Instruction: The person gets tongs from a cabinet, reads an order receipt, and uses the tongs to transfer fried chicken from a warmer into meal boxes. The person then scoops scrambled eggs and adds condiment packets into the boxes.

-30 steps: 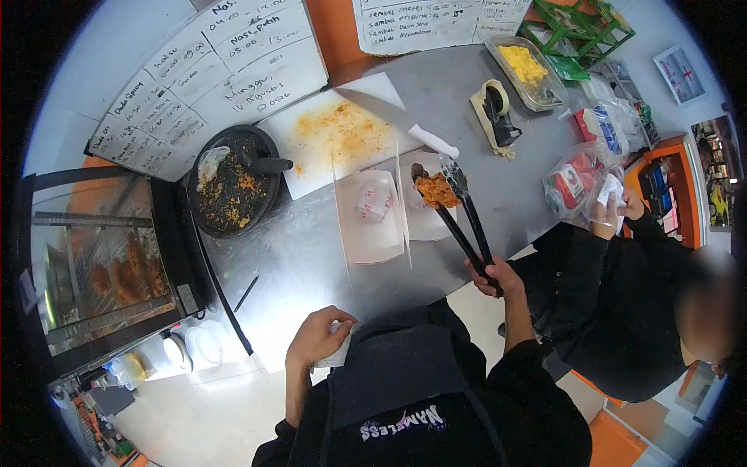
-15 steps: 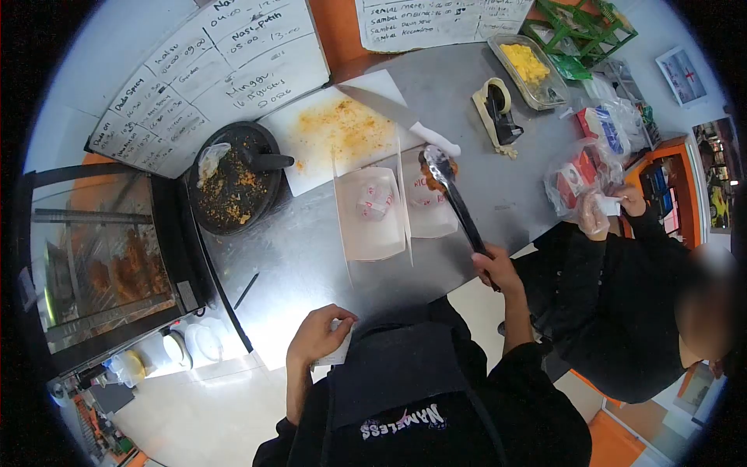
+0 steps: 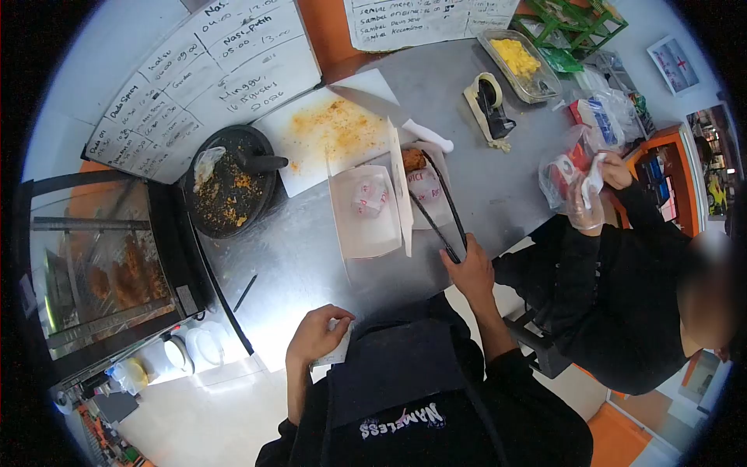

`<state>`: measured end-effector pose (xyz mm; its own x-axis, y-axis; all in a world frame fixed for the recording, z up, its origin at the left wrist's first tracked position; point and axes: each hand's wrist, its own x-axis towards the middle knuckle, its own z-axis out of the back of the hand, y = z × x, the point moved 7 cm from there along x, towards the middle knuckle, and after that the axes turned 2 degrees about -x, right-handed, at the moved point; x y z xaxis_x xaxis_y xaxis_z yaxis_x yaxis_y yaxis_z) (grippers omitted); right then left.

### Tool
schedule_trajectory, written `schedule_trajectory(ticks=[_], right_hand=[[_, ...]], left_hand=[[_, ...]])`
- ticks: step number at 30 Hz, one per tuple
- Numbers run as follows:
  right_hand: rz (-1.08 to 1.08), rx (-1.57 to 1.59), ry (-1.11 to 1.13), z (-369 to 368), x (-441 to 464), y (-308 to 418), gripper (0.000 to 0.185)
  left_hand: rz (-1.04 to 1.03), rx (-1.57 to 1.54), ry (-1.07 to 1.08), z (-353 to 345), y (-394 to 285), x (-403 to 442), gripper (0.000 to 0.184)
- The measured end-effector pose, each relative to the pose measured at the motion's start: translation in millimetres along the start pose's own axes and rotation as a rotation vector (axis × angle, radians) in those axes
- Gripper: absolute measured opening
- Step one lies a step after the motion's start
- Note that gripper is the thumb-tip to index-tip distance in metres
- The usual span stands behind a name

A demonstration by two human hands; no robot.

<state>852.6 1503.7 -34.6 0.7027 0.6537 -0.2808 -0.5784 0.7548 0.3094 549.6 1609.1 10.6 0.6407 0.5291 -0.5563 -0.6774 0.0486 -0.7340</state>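
Fried chicken [image 3: 413, 160] lies at the far end of the right-hand carton [image 3: 441, 221], just beside a wrapped rice packet [image 3: 424, 185]. Tongs [image 3: 450, 201], their arms spread, reach into that carton, gripped by the right hand [image 3: 471, 270]; whether their tips touch the meat I cannot tell. Near the apron [image 3: 397, 362], the left hand [image 3: 320, 333] is closed around a paper slip [image 3: 333, 356].

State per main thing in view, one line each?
left hand, holding white slip
right hand, closed on tongs
tongs, arms apart
fried piece, in right box
right box, open, wrapped bundle inside
left box, open, wrapped bundle inside
board, food-smeared
mortar, soiled with residue
tray, holding yellow food
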Motion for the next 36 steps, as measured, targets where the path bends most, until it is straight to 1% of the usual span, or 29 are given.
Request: schedule_trajectory(ticks=[2,5,8,11,14,17,20,23,25,26,27,28,29,30,31,33,36], right_hand=[[0.002,-0.056,0.042,11,0,-1,0.067],[0.001,-0.071,0.037,30,2,1,0.066],[0.088,-0.140,0.013,45,5,5,0.058],[0.088,-0.198,0.028,64,6,9,0.056],[0.099,-0.188,0.014,64,5,10,0.055],[0.059,-0.188,0.065,48,13,9,0.056],[0.073,-0.215,0.070,46,18,12,0.059],[0.133,-0.233,-0.004,65,18,9,0.061],[0.198,-0.137,-0.058,83,10,-3,0.061],[0.160,-0.090,-0.006,90,4,-9,0.063],[0.181,0.051,-0.040,101,-3,-11,0.060],[0.102,0.337,0.051,113,-19,1,0.058],[0.171,0.172,-0.078,116,-25,-10,0.055],[0.224,0.197,-0.161,115,-35,-20,0.057],[0.305,0.176,-0.274,122,-48,-16,0.057],[0.328,0.124,-0.289,159,-118,65,0.042],[0.352,0.258,-0.125,146,-175,112,0.058]], left_hand=[[-0.003,0.003,0.005,-1,0,1,0.020],[-0.007,0.000,0.017,-4,-1,3,0.019],[0.002,-0.005,0.026,-6,-1,3,0.019],[0.006,0.010,0.022,-4,-3,2,0.019],[-0.005,0.015,0.009,-3,-2,1,0.019],[0.000,0.014,0.027,-5,-5,0,0.020],[-0.010,0.024,0.047,-9,-11,0,0.021],[-0.049,0.031,0.073,-16,-4,0,0.022],[-0.058,0.036,0.050,-14,5,-7,0.024],[-0.056,0.019,0.053,-16,13,-12,0.025],[-0.047,-0.004,0.033,-20,22,-13,0.027],[-0.034,0.002,0.011,-20,32,-16,0.027],[-0.030,0.007,0.003,-19,40,-21,0.028],[-0.027,-0.033,-0.033,-13,44,-31,0.028],[-0.053,-0.058,-0.045,-7,48,-38,0.029],[-0.069,-0.096,-0.105,2,72,-60,0.029],[-0.095,-0.117,-0.179,8,125,-95,0.029]])
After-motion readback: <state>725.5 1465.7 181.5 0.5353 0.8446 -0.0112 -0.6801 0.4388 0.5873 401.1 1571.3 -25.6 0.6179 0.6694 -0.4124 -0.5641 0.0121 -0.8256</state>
